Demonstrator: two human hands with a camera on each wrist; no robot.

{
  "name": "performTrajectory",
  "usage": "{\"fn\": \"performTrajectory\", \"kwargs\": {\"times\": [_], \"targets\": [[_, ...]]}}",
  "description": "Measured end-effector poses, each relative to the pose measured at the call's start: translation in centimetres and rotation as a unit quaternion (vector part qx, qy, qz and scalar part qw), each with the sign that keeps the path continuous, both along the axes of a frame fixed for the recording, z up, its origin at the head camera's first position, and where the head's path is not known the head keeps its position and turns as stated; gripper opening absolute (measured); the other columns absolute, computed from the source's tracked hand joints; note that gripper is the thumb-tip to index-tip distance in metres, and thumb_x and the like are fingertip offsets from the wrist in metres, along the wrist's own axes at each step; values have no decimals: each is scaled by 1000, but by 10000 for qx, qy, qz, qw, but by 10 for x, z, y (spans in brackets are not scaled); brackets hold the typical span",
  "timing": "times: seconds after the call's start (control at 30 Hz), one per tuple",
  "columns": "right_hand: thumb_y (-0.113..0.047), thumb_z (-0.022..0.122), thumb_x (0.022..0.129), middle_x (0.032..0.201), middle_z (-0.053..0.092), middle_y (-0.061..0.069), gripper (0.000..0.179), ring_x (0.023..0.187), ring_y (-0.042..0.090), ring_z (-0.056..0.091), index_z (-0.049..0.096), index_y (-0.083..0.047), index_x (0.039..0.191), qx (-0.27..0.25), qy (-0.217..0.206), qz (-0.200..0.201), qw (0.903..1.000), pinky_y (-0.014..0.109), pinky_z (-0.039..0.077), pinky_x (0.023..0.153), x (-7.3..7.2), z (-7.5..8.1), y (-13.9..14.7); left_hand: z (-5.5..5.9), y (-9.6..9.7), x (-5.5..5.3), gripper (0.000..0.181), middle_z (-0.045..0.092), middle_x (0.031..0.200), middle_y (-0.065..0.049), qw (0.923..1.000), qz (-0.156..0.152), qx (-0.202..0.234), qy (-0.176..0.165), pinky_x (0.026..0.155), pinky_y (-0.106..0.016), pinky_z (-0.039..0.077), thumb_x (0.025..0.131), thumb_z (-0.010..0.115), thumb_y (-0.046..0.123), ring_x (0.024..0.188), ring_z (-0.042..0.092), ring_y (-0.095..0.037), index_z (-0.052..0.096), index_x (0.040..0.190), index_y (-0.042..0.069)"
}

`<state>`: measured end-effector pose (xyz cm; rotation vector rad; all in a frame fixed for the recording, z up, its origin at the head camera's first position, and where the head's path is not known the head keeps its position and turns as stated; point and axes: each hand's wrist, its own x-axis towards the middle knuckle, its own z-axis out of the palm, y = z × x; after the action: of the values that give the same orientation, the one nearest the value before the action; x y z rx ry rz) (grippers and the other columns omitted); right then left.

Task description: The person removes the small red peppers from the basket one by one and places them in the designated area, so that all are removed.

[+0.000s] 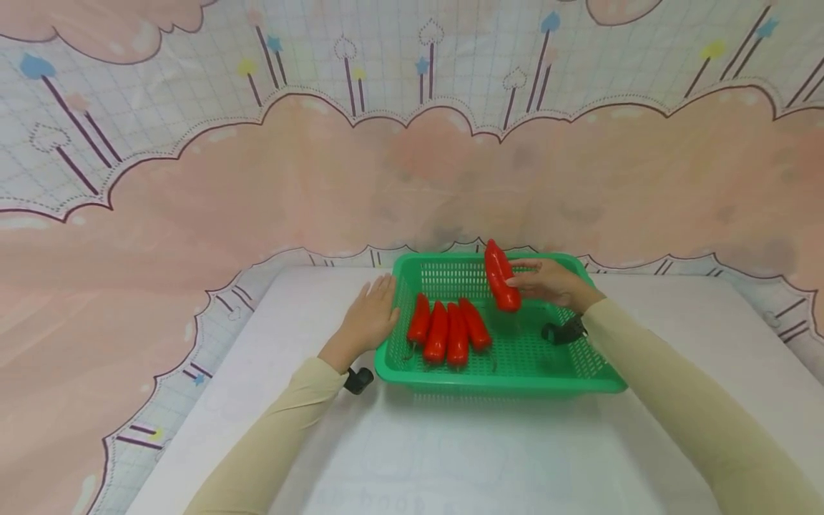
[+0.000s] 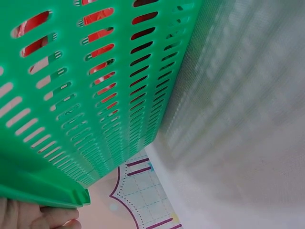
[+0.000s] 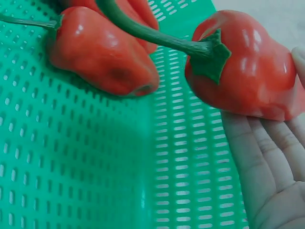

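My right hand (image 1: 547, 282) holds a red pepper (image 1: 498, 275) above the back part of a green slotted basket (image 1: 502, 385). In the right wrist view the held pepper (image 3: 243, 67) shows its curved green stem, with fingers under it and the thumb at its side. Several more red peppers (image 1: 447, 332) lie side by side in the basket's left half, stems toward me. My left hand (image 1: 370, 315) rests on the basket's left rim, fingers straight. From the left wrist, those fingers (image 2: 35, 217) appear beneath the rim, beside the slotted wall (image 2: 95, 119).
The basket stands on a white table (image 1: 412, 450) near its back edge. Behind it hangs a patterned cloth (image 1: 386, 186) with pink cloud shapes. A small black wrist camera (image 1: 358, 380) sits at the left wrist, another (image 1: 565, 331) at the right, over the basket.
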<state>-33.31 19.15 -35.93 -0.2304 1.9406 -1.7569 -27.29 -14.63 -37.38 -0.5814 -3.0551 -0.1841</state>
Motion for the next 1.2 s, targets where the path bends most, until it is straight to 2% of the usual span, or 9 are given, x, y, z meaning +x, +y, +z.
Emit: {"fn": "performTrajectory", "kwargs": {"times": [0.27, 0.43, 0.7, 0.8, 0.9, 1.03, 1.2], "targets": [[-8, 52, 95, 94, 67, -12, 60, 91, 7, 66, 23, 5, 146, 54, 198, 10, 9998, 28, 56, 84, 2, 18, 12, -2, 0, -1, 60, 20, 154, -22, 10000, 22, -27, -8, 120, -46, 13, 99, 36, 25, 145, 19, -34, 18, 147, -7], [-12, 54, 94, 93, 69, -13, 62, 91, 7, 66, 23, 5, 145, 207, 238, 19, 9995, 26, 56, 84, 6, 31, 23, -3, 1, -1, 60, 20, 154, -22, 10000, 5, -45, -6, 120, -46, 13, 99, 36, 25, 145, 19, -34, 18, 147, -7], [-18, 55, 94, 110, 63, -10, 65, 98, 8, 64, 22, 3, 147, 758, 602, 76, 9953, 32, 55, 89, 14, 49, 43, -2, 3, 1, 60, 20, 154, -22, 10000, -10, -73, -15, 120, -46, 13, 99, 36, 25, 145, 18, -33, 18, 147, -7], [-19, 56, 94, 115, 61, -10, 66, 98, 6, 63, 23, 4, 146, 974, 769, 57, 9923, 34, 54, 91, 18, 54, 51, -2, 4, 1, 60, 20, 154, -22, 10000, -19, -65, -15, 120, -47, 13, 99, 36, 25, 145, 18, -34, 19, 146, -7], [-20, 56, 93, 111, 62, -14, 67, 96, 4, 63, 23, 5, 146, 1056, 880, 30, 9905, 33, 54, 90, 21, 59, 58, -1, 3, 1, 60, 21, 154, -23, 10000, -22, -59, 10, 120, -47, 14, 98, 36, 24, 145, 19, -34, 19, 146, -8], [-20, 56, 94, 105, 64, -18, 66, 95, 2, 64, 25, 5, 145, 1052, 943, -126, 9899, 29, 55, 87, 23, 61, 68, -1, 2, 2, 60, 20, 154, -23, 10000, 0, -64, 23, 120, -48, 14, 99, 37, 24, 144, 19, -34, 19, 146, -8], [-25, 58, 92, 108, 62, -20, 65, 96, 2, 63, 30, 1, 145, 1228, 1108, -365, 9855, 27, 56, 86, 28, 63, 85, -1, 2, 1, 60, 20, 154, -23, 10000, 12, -41, 16, 120, -48, 14, 99, 36, 24, 144, 19, -34, 18, 147, -7]]}}
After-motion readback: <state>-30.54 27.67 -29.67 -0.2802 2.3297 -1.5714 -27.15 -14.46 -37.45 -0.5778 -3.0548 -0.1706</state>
